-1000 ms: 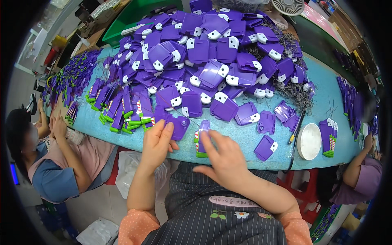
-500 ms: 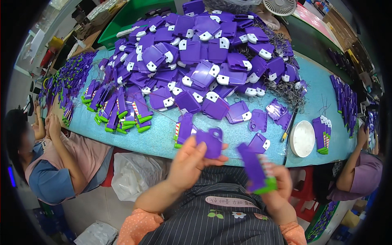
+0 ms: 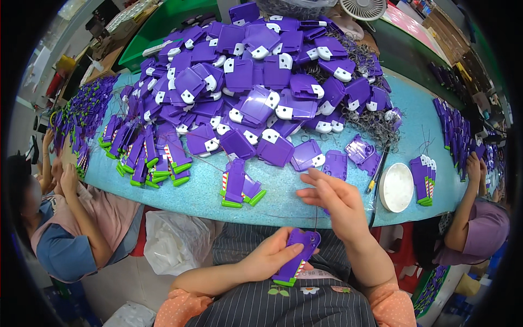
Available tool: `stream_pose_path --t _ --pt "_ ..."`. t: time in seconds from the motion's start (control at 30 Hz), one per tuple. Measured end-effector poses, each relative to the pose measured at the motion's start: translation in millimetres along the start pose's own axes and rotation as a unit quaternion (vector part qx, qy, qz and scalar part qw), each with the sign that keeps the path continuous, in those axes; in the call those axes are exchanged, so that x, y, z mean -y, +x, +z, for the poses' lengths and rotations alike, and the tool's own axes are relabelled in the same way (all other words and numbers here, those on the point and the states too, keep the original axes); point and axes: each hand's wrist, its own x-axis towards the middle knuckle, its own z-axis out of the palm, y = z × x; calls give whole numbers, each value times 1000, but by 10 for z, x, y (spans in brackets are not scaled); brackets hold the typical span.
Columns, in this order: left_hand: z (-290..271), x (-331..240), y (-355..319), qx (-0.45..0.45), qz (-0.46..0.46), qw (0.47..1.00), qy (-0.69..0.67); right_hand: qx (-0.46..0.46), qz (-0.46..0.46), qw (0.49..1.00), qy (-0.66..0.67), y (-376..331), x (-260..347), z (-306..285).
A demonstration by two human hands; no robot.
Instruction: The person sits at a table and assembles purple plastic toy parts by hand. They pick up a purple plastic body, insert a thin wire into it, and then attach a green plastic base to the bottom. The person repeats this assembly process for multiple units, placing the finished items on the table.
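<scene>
the left hand (image 3: 267, 259) grips a purple plastic piece (image 3: 297, 255) with a green end, low in front of the striped apron (image 3: 283, 305), below the table's near edge. its thumb lies across the top face and the fingers curl underneath, so the piece sits in a closed grasp, tilted, green end toward the body. the right hand (image 3: 335, 199) is raised just above and to the right of that piece, fingers pinched together around a thin dark string (image 3: 316, 218) that runs down to the piece's upper corner; the hand itself does not touch the plastic.

on the blue table (image 3: 283, 207), straight ahead of the hands, lies one small stack of finished purple pieces (image 3: 237, 188) with green ends; i cannot tell exactly how many are in it. further left stands a row of similar pieces (image 3: 147, 158), too many and too overlapped to count. behind them rises one big heap of purple shells (image 3: 261, 82) with white tabs, uncountable. one white round dish (image 3: 396, 187) sits to the right, with one pen-like tool (image 3: 377, 173) just beside it. two other people work at the table's ends, one at left (image 3: 71, 218), one at right (image 3: 479, 212).
</scene>
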Motion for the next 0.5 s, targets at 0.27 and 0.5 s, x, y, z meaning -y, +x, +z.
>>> stream_pose_path --t 0.27,0.5 --pt "-97 -68 -7 -90 173 981 -2 -43 -319 862 -392 -339 154 86" --pt "126 21 -57 -94 274 955 58 -67 -391 774 -494 -431 40 91"
